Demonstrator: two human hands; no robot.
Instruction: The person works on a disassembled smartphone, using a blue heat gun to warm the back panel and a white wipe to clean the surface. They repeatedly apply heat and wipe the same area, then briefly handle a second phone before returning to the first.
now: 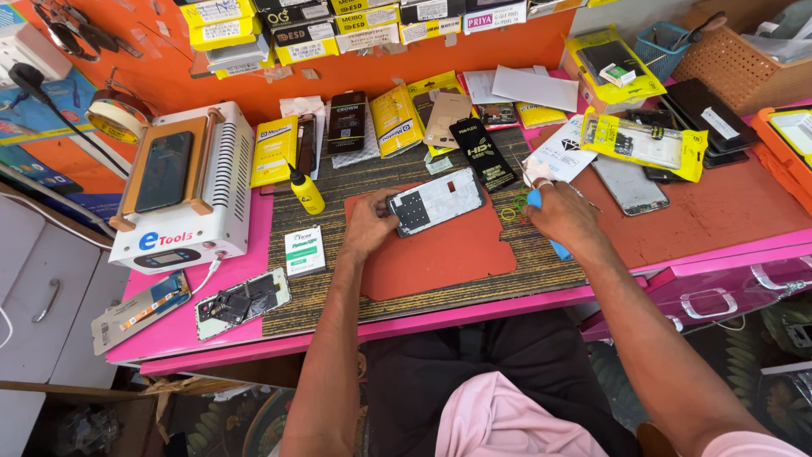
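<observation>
The fingers of the left hand (369, 227) are partly hidden behind the phone frame (436, 201), so it is not clear how many of them touch it. The right hand (560, 213) covers most of a blue tool (534, 200); only its top and a small blue part below the wrist are visible, and the shape of the tool is hard to tell.

The phone frame lies flat on the red mat (440, 250), near the mat's upper edge, in the middle of the pink counter (211, 334). Its long axis goes from lower left to upper right, slightly tilted, and the dark end points to the left hand.

The left hand holds the dark left end of the frame, with the fingers curled around it and the forearm coming up from below. The right hand is closed around the blue tool, just to the right of the frame and apart from it, with the back of the hand up and a ring on one finger. Some green rubber bands (512, 208) lie between the frame and this hand.
</observation>
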